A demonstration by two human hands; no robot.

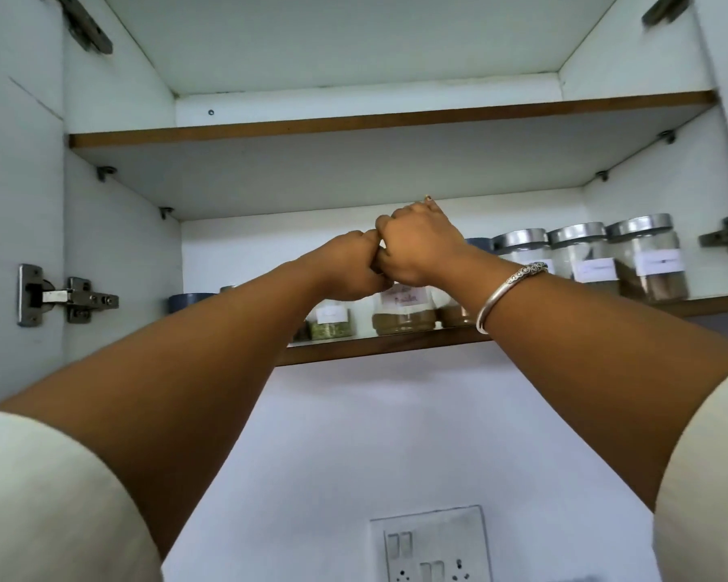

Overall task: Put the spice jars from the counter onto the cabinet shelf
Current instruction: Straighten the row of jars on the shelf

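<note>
Left hand (pixel 349 268) and right hand (pixel 421 249) touching, fingers clenched round top of jar (pixel 404 317) of brown powder. Upright at shelf (pixel 375 350) front edge, mid-length. Three lidded jars (pixel 581 262) toward right end.

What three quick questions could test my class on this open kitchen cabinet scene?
1. True or false: three silver-lidded jars stand at the right of the lower shelf.
2. Which wrist wears the bracelet? A: left. B: right.
3. Fill in: the left hand and the right hand meet on top of a jar of ____ powder.
Key: 1 true; 2 B; 3 brown.
</note>
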